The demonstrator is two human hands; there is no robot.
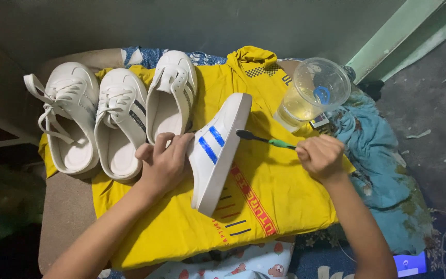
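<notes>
Two hands: left hand [163,163] grips shoe [218,152], right hand [320,155] toothbrush [264,138].

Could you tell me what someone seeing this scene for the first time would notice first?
The bright yellow shirt spread across the middle catches the eye first. On it the left hand grips a white shoe with blue stripes tipped on its side, while the right hand holds a green-handled toothbrush to the shoe's sole edge. Three more white shoes line up at the upper left, and a clear plastic cup of yellowish liquid lies tilted at the upper right.
</notes>
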